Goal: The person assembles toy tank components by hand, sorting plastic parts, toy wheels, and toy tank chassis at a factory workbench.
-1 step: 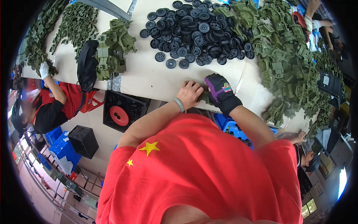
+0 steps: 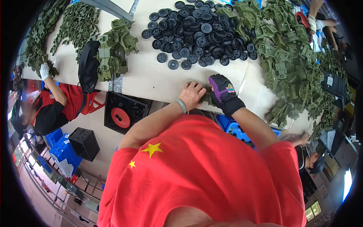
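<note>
At the near edge of the table, my left hand (image 2: pixel 192 95), bare and with a pale bangle at the wrist, is closed with its fingers curled on a small olive-green plastic part (image 2: pixel 206 99). Close beside it, my right hand (image 2: pixel 223 92) wears a black and purple glove and is closed on the same part from the right. Both hands cover most of the part, so its exact shape is hidden. Beyond them lies a large heap of black plastic wheels (image 2: pixel 196 34), some loose along its near side.
Olive-green plastic parts pile up at right (image 2: pixel 281 64); a smaller stack (image 2: pixel 113 53) stands at left beside a black bag (image 2: pixel 89 66). A blue bin (image 2: pixel 236 130) sits below the table edge. A black box (image 2: pixel 84 143) is on the floor. Co-workers are at both sides, one with a white-gloved hand (image 2: pixel 45 71).
My right hand has shifted very slightly to the right. My left hand stays where it was.
</note>
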`<state>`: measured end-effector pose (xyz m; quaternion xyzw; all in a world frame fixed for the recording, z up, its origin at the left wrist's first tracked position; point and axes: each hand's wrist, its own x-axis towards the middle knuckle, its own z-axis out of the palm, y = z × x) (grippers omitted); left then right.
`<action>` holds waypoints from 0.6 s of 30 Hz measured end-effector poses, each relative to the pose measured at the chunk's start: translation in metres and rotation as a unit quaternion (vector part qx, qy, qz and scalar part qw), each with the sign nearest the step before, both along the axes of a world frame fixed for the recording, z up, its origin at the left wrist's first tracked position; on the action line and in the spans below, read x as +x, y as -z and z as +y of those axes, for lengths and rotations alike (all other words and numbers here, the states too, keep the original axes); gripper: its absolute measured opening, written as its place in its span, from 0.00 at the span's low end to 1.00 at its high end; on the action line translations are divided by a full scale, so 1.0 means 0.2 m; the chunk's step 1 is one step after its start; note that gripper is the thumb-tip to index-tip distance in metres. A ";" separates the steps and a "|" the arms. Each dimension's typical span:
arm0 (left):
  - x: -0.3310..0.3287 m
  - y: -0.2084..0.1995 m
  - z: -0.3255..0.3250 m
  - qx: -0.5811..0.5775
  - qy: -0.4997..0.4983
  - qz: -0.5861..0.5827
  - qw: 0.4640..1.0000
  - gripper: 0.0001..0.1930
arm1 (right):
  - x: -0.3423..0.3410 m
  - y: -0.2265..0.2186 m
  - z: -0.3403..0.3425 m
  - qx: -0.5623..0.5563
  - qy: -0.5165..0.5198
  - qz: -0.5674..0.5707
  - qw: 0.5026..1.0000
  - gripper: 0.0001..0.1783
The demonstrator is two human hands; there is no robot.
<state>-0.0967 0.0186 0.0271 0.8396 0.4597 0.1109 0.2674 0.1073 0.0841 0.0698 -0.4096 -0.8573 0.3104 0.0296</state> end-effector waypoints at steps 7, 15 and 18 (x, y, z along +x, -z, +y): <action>-0.07 -0.15 0.10 0.136 -0.067 0.090 0.984 0.40 | -0.01 -0.05 0.18 0.174 0.196 0.060 0.963 0.24; -0.14 0.02 -0.28 -0.191 -0.344 -0.149 0.907 0.36 | 0.01 0.04 0.53 0.240 0.176 -0.001 0.955 0.14; -0.12 0.13 -0.30 -0.485 -0.332 -0.281 0.759 0.36 | 0.00 -0.08 0.41 0.183 0.197 0.018 0.963 0.14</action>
